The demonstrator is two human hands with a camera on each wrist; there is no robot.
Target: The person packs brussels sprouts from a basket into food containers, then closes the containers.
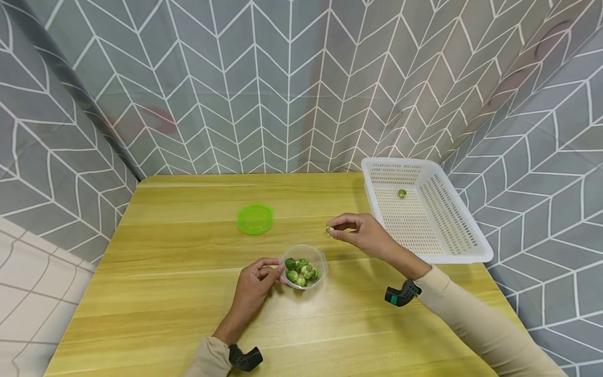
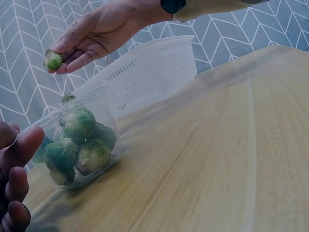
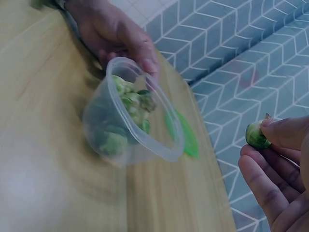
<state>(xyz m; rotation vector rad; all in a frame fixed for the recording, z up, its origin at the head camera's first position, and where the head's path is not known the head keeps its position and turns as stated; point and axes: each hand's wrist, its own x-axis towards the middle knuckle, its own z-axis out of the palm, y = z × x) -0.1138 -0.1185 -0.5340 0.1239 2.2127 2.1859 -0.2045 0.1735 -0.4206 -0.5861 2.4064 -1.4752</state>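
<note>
My right hand (image 1: 365,236) pinches a single Brussels sprout (image 1: 328,231) between thumb and fingertips, above the table and to the right of a clear plastic container (image 1: 322,256). Several green Brussels sprouts (image 2: 79,123) lie inside that container, visible through its wall. At the container's left side, my left hand (image 1: 254,285) holds it by the rim, the thumb (image 3: 148,65) against the edge. In the right wrist view, the pinched sprout shows a pale cut end and green leaves.
A green round lid (image 1: 255,219) lies flat on the wooden table (image 1: 165,293), behind the container. At the back right stands a white perforated basket (image 1: 452,220) with one sprout (image 1: 402,193) in it. Patterned grey curtains (image 1: 264,94) hang behind and beside the table.
</note>
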